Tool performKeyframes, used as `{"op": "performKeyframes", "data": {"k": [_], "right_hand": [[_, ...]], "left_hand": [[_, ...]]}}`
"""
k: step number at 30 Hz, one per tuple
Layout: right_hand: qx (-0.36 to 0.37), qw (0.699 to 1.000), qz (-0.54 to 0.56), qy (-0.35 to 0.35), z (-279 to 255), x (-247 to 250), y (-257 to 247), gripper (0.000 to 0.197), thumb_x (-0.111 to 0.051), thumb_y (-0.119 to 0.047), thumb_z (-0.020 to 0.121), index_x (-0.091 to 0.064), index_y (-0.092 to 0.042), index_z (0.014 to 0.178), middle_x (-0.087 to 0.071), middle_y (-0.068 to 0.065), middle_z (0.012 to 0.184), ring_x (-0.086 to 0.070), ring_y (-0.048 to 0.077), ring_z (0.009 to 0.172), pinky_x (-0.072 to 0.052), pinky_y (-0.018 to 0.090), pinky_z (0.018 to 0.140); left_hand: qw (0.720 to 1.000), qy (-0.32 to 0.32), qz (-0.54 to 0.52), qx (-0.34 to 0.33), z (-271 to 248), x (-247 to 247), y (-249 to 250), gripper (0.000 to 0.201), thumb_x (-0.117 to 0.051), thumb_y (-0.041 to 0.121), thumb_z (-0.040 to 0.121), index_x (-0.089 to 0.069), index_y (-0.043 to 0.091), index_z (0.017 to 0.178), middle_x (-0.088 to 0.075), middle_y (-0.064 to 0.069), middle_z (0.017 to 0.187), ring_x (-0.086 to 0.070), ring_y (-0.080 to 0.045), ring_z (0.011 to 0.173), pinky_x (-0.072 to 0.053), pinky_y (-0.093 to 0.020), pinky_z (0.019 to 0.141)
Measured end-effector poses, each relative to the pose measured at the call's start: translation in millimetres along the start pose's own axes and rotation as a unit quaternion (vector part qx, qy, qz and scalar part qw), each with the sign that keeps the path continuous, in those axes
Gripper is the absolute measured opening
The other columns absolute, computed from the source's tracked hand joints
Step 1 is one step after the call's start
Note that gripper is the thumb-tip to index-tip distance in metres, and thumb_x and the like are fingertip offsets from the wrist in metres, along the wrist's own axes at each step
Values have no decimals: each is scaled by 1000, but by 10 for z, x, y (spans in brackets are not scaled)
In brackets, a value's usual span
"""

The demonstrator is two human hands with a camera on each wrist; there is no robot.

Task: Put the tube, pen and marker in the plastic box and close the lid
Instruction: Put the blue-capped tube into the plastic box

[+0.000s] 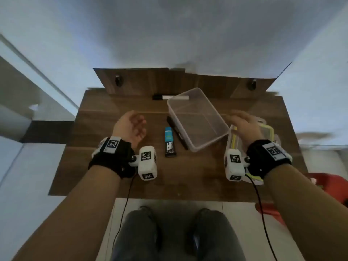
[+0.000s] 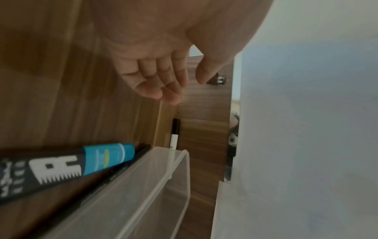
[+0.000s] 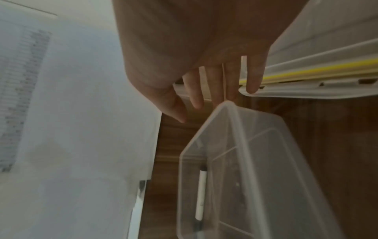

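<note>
A clear plastic box (image 1: 220, 127) stands open and empty on the wooden table (image 1: 113, 178). Its lid (image 1: 268, 129), with a yellow seal, lies to the right under my right hand (image 1: 243, 123), whose fingers are straight and hold nothing. A black and blue tube (image 1: 169, 142) lies left of the box, with a black pen (image 1: 177, 134) between them against the box wall. A white marker with a black cap (image 1: 163, 97) lies behind the box's far left corner. My left hand (image 1: 133, 125) hovers left of the tube, fingers loosely curled, empty. The left wrist view shows the tube (image 2: 71, 163) and the marker (image 2: 175, 134).
A wooden back panel (image 1: 169, 80) with two dark knobs rises behind the table. A red object (image 1: 327, 187) sits off the table's right edge. My knees are below the front edge. Bare wood lies in front of the tube and box.
</note>
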State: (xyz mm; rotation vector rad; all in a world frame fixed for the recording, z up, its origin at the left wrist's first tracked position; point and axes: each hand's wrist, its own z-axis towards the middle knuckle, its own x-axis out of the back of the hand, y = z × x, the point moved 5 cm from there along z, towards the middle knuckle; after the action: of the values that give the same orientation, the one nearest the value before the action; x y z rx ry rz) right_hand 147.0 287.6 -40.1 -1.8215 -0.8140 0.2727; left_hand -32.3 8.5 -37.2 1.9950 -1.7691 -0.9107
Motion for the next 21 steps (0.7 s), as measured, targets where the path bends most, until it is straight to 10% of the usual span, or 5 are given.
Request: {"op": "performKeyframes", "data": {"k": [6, 13, 21], "right_hand": [[96, 995, -23, -20, 28, -87, 156, 41, -64, -16, 89, -58, -15, 130, -63, 0, 120, -58, 14, 109, -46, 18, 77], [144, 989, -18, -39, 200, -259, 255, 51, -57, -7, 89, -49, -20, 138, -60, 7, 128, -61, 23, 111, -53, 36, 89], [142, 990, -1, 19, -265, -103, 471, 39, -54, -7, 91, -60, -17, 128, -68, 3, 113, -65, 21, 101, -55, 38, 85]], "left_hand": [[1000, -4, -8, -6, 294, 8, -338, 21, -57, 31, 92, -61, 18, 108, -65, -1, 93, -60, -15, 78, -45, -30, 64], [991, -35, -131, -1, 486, 67, -363, 31, -51, 24, 93, -51, 17, 123, -64, -3, 99, -61, -17, 76, -46, -30, 66], [994, -75, 64, -56, 60, 42, -620, 37, -58, 35, 91, -56, 19, 124, -67, -2, 102, -62, -17, 86, -45, -32, 63]]}}
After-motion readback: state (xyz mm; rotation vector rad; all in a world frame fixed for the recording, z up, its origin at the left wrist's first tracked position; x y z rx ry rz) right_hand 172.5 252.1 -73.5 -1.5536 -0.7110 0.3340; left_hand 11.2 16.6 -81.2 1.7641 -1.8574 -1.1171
